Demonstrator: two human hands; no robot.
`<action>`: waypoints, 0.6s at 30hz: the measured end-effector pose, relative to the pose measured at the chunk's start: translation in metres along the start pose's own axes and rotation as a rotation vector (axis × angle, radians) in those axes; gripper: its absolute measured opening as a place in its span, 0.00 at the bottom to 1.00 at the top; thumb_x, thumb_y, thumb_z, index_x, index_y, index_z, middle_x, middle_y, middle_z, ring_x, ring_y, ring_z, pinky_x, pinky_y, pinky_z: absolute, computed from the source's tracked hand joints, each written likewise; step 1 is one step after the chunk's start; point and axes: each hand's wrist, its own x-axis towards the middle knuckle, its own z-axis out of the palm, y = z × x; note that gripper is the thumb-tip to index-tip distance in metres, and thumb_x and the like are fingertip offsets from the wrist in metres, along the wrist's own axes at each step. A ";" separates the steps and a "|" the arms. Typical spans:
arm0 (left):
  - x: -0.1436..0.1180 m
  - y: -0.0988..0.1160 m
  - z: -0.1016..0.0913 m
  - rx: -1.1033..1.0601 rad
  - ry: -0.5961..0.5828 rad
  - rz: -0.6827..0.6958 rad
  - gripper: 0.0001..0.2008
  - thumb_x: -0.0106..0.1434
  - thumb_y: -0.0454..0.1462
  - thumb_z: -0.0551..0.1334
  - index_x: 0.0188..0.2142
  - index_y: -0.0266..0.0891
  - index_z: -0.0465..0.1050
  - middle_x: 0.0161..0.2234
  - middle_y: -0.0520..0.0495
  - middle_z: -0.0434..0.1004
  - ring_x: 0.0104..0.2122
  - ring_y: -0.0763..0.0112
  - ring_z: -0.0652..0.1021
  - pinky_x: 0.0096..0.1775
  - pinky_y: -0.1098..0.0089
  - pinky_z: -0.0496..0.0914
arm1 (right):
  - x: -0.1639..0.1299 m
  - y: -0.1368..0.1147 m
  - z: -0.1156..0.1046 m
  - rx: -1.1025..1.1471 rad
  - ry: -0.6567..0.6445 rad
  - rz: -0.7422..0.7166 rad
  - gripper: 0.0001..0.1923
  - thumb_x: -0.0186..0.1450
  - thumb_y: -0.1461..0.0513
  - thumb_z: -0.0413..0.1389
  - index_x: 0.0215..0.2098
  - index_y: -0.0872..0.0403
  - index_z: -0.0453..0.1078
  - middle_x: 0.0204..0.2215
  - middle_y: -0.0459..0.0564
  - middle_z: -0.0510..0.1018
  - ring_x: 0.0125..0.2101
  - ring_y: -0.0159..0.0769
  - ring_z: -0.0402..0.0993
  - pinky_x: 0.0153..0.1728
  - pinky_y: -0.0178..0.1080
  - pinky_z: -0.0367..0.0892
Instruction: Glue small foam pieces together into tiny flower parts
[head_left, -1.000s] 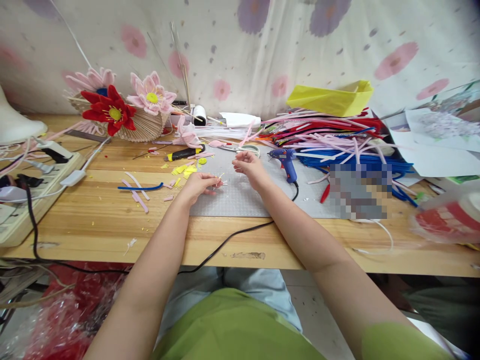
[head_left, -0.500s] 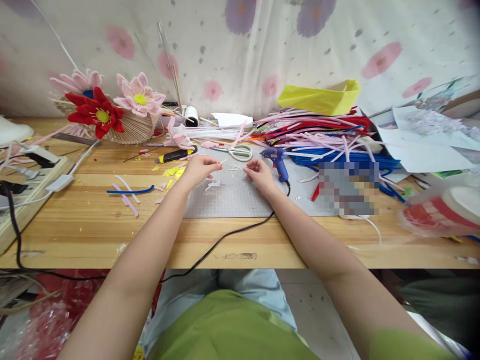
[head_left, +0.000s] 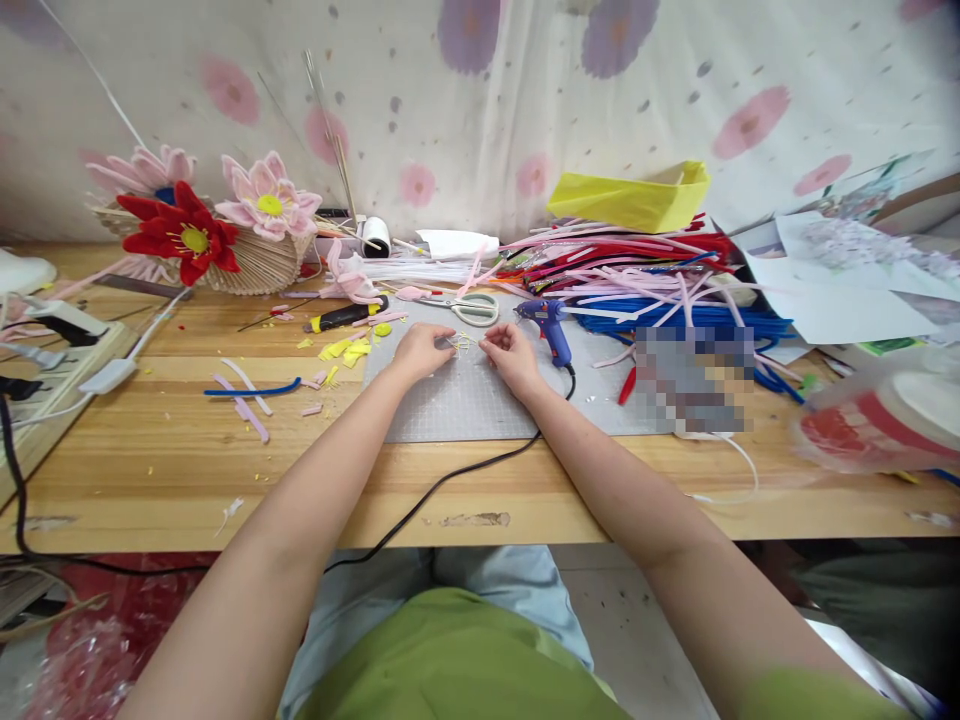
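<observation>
Over the grey cutting mat (head_left: 450,415), my left hand (head_left: 424,352) has its thumb and fingers drawn together at the left side of a small heap of thin pale yellow-white strips (head_left: 466,343). What sits in its fingertips is too small to make out. My right hand (head_left: 513,358) is at the other side of the heap, with thumb and forefinger pinched and the other fingers curled. Any piece in that pinch is too fine to tell. Scissors with pale handles (head_left: 478,310) lie just behind the strips. A blue glue gun (head_left: 551,328) rests to the right of my right hand.
The glue gun's black cord (head_left: 450,475) runs across the table front. Pipe cleaners (head_left: 622,260) are heaped at the back right. Fuzzy flowers (head_left: 191,235) stand back left. Yellow scraps (head_left: 349,350) and a black-yellow cutter (head_left: 349,314) lie left; a cup (head_left: 892,410) is far right.
My left hand has moved right and slightly down to the heap, from holding up a thin pale strip. My right hand stays near the heap. The view has shifted slightly.
</observation>
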 end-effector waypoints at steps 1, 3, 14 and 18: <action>-0.003 0.000 0.000 -0.053 0.022 -0.015 0.16 0.51 0.34 0.62 0.41 0.40 0.78 0.44 0.45 0.79 0.48 0.61 0.74 0.51 0.63 0.65 | 0.000 -0.001 0.000 0.013 0.005 0.001 0.09 0.52 0.64 0.56 0.30 0.51 0.59 0.22 0.39 0.66 0.20 0.25 0.61 0.24 0.32 0.60; -0.011 0.000 -0.001 -0.152 0.110 -0.063 0.15 0.52 0.33 0.60 0.40 0.40 0.78 0.42 0.45 0.79 0.45 0.62 0.76 0.49 0.64 0.67 | -0.002 -0.004 -0.001 0.037 0.019 0.006 0.10 0.52 0.63 0.57 0.30 0.51 0.59 0.22 0.39 0.66 0.20 0.25 0.61 0.23 0.32 0.59; -0.050 -0.009 -0.014 -0.452 0.375 -0.154 0.13 0.57 0.34 0.58 0.43 0.38 0.72 0.37 0.45 0.78 0.39 0.68 0.77 0.43 0.66 0.68 | -0.012 -0.031 0.027 0.077 -0.258 0.049 0.13 0.49 0.61 0.61 0.28 0.53 0.61 0.21 0.39 0.68 0.19 0.22 0.63 0.20 0.29 0.59; -0.050 -0.022 -0.014 -0.404 0.364 -0.248 0.14 0.55 0.36 0.61 0.42 0.38 0.73 0.35 0.46 0.78 0.36 0.68 0.76 0.41 0.66 0.67 | -0.009 -0.032 0.045 0.045 -0.268 0.090 0.12 0.52 0.64 0.60 0.29 0.53 0.60 0.21 0.39 0.68 0.19 0.24 0.67 0.19 0.28 0.60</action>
